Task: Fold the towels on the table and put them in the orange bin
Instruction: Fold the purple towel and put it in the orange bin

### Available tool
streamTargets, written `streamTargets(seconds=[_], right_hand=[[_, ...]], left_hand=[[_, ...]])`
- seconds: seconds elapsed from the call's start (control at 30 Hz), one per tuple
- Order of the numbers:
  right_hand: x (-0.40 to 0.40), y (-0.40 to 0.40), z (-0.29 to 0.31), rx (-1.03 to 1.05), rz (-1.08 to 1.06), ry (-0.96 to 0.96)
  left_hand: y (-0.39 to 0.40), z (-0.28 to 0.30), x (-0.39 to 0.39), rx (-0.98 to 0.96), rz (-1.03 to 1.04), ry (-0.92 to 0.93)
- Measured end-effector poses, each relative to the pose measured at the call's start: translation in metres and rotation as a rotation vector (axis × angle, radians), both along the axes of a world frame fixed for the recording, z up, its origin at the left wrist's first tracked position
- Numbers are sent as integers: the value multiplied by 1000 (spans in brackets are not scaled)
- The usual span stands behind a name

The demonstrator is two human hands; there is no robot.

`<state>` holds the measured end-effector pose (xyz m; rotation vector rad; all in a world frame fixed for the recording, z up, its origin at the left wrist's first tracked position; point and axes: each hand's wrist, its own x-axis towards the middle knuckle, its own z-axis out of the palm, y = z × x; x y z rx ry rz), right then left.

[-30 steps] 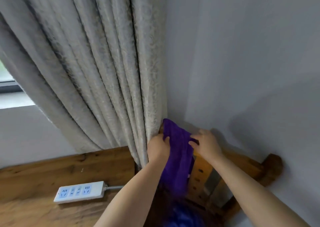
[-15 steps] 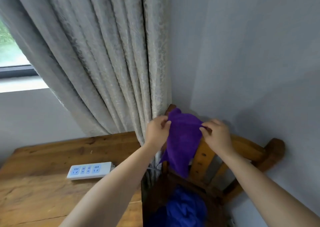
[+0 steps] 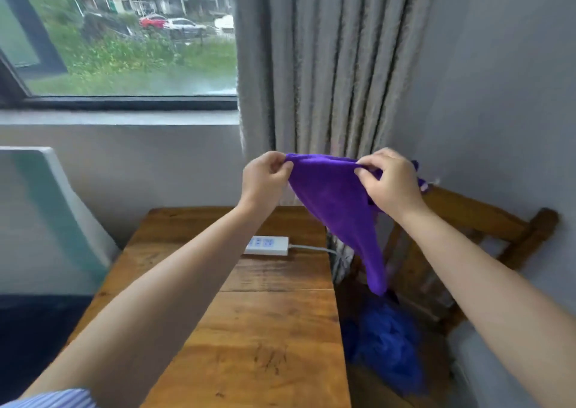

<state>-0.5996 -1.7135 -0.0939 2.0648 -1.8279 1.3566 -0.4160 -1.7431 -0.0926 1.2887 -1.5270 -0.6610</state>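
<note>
Above wooden table (image 3: 265, 329), left hand (image 3: 265, 180) and right hand (image 3: 388, 183) each pinch purple towel's (image 3: 339, 208) top edge, held apart.

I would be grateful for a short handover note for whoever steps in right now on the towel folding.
Left hand pinches one top corner of the purple towel; right hand pinches the other end of that top edge.
The towel hangs in the air, unfolded, tapering to a point above the wooden chair.
A blue towel lies crumpled on the chair seat.
The wooden table carries only a white power strip.
Done: nothing folded that I can see. Left: fold both towels and bin them; the orange bin is not in view.
</note>
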Motion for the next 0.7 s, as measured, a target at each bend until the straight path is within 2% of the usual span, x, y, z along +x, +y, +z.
streamTargets(seconds=[0.17,0.37,0.43,0.57,0.7], right_hand=[[104,28,-8,87,127,11],[196,38,-62,410,239,66],[224,37,-93,528,291,82],[266,27,-144,691,378,107],[293,1,-186,880,455,-36]], left_hand=[[47,-7,109,41,105,-85],[78,-59,204,280,207,-258],[84,-91,229,402,236,-259],[85,-143,263,628,262,-139],[50,-176,298,787,268,-78]])
